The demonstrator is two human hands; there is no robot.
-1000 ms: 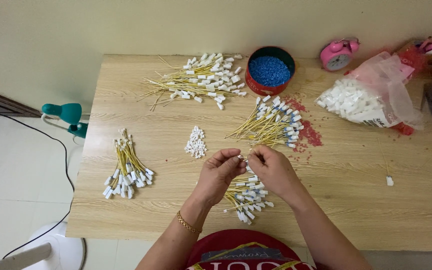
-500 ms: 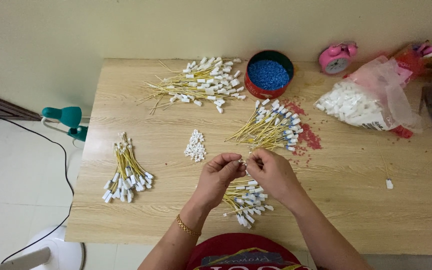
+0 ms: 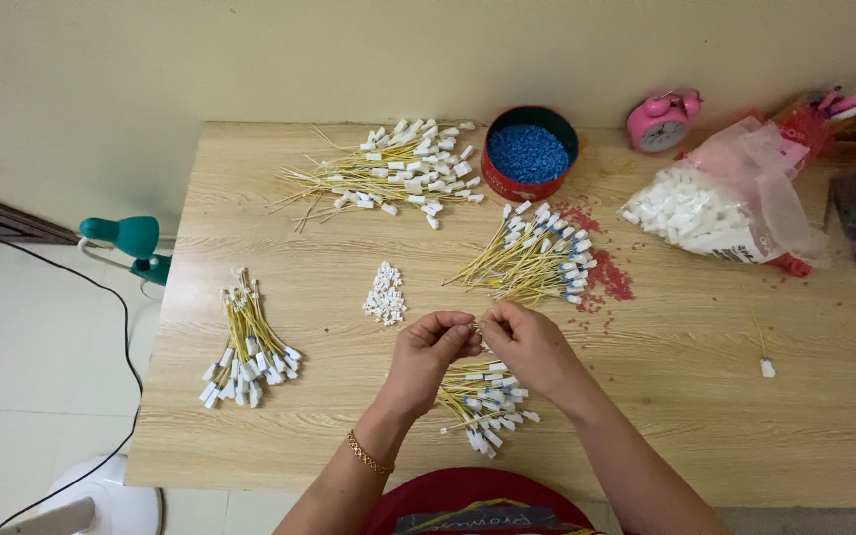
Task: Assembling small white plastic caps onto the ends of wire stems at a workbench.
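Your two hands met over the middle of the wooden table [image 3: 705, 416], fingertips pressed toward each other: your left hand [image 3: 428, 359] and your right hand [image 3: 532, 347] both pinched one small piece [image 3: 478, 326] between them, too small to tell apart clearly, though it looked like a thin yellow wire with a white end. Just beneath your hands, close to your body, lay a small bundle of wires [image 3: 482, 401] with white plugs. You had four such heaps on the table in all: that one, a tidy bunch at the left [image 3: 248, 342], a wide scattered spread at the back [image 3: 393, 173], and a fan-shaped pile [image 3: 537, 258] just beyond your hands, some of its ends blue. The single wires in each heap could not be counted. One little mound of loose white connectors [image 3: 384, 294] sat to the left of your hands, near but apart. One round red tin [image 3: 532, 157] full of blue beads stood at the back, one pink alarm clock [image 3: 662, 121] to its right, and one clear bag [image 3: 715, 208] of white pieces lay beyond that. One stray white piece [image 3: 767, 368] rested alone at the right. A gold bracelet [image 3: 369, 456] circled your left wrist.
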